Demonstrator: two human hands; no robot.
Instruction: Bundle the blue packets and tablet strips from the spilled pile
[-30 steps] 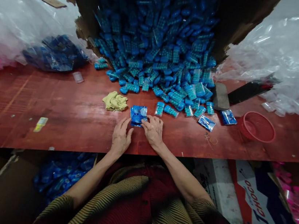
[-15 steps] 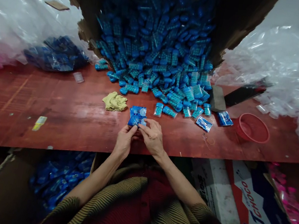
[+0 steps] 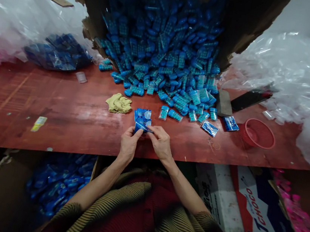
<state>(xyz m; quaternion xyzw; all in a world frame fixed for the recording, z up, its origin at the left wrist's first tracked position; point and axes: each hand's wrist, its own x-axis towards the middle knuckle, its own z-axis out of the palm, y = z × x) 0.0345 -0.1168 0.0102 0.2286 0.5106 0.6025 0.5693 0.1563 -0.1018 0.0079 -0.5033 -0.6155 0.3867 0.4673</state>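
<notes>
My left hand and my right hand meet near the front edge of the red-brown table. Both pinch a small clear packet of blue pieces, lifted slightly off the wood. A second blue packet lies flat just behind it. Further back, a big heap of blue plastic pieces spills out of a torn cardboard box onto the table.
A yellow rag lies left of the packets. Filled packets and a red basket sit to the right. Clear plastic bags pile up at both sides. A box of blue packets stands below the table on my left.
My left hand came off the table top and joined the right hand on the packet. Together they raised it off the packet underneath and drew it slightly toward me.
</notes>
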